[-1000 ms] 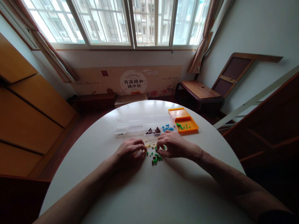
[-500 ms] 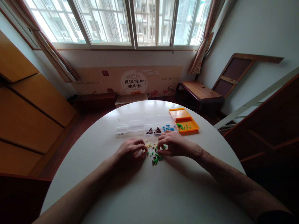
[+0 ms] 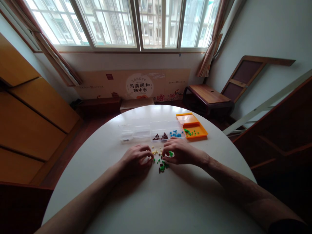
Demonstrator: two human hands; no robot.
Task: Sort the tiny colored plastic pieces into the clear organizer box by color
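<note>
Round white table: clear compartment box and orange tray near the far edge already hold brown, blue and green pieces. Left hand curled, contents unclear; right hand pinches green pieces. Loose pile between them remains unsorted.

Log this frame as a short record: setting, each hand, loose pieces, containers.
Setting: round white table by a window
Left hand: curled on the table, fingertips at the loose small pieces
Right hand: fingers pinching at green pieces; grip unclear
Clear compartment box: brown and blue pieces, sorted
Orange tray: green pieces
</note>
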